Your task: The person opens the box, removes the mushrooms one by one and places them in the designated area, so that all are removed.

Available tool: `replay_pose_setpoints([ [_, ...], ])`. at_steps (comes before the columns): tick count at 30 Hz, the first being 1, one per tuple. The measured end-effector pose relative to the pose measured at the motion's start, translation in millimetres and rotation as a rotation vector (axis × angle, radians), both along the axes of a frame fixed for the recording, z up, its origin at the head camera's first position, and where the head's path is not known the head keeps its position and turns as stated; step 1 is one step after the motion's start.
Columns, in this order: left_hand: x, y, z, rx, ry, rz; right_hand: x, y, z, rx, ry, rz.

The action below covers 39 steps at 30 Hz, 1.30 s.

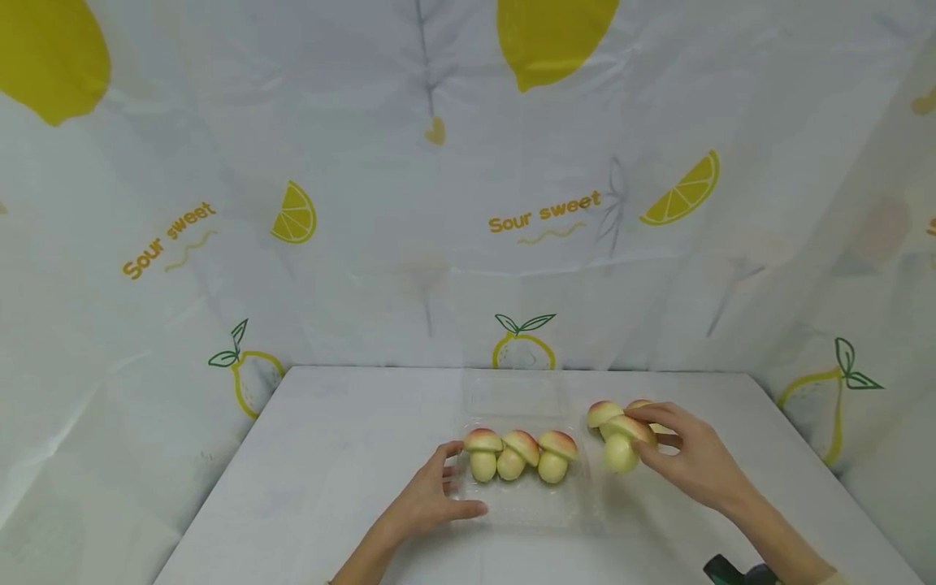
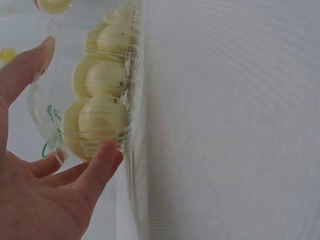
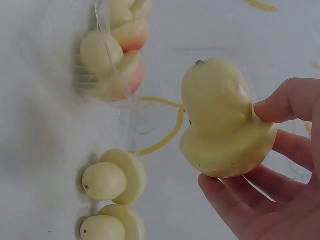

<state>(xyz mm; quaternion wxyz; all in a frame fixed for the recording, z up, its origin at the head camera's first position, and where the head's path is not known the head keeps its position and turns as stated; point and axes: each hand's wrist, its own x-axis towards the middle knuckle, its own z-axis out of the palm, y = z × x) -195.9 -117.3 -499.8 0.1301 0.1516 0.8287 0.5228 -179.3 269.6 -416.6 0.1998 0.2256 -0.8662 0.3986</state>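
Observation:
My left hand (image 1: 430, 501) holds the left side of a clear plastic clamshell box (image 1: 530, 512), its lid raised at the back. In the left wrist view, the thumb and fingers lie at the box wall. Three mushroom-shaped pieces (image 1: 512, 461), pale yellow with reddish caps, stand in a row inside. To the right of the box, my right hand (image 1: 695, 459) pinches another mushroom-shaped piece (image 3: 220, 120) between thumb and fingers, above the table. Behind it, two more such pieces (image 3: 114, 181) rest on the table, partly covered in the head view.
The white table (image 1: 329, 455) meets a white lemon-print sheet (image 1: 366, 268) behind and at both sides. A dark object (image 1: 724, 570) sticks up at the front edge, beside my right forearm.

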Motion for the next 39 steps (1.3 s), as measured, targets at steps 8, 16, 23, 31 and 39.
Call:
replay_pose_setpoints([
  [8,1.1,0,0.5,-0.004,-0.005,0.001,-1.4,16,3.6,0.011,-0.010,-0.093],
  [16,0.3,0,-1.6,0.001,0.008,-0.005,-4.1,35,4.4,-0.025,-0.013,-0.149],
  [23,0.0,0,-2.4,0.004,0.011,-0.001,-9.3,51,8.3,-0.001,-0.028,-0.206],
  [31,-0.1,-1,-2.3,0.009,0.018,-0.011,-12.9,70,11.0,0.035,-0.131,-0.307],
  [39,0.1,0,-1.6,0.008,0.027,-0.016,-21.2,87,6.7,-0.006,-0.105,-0.296],
])
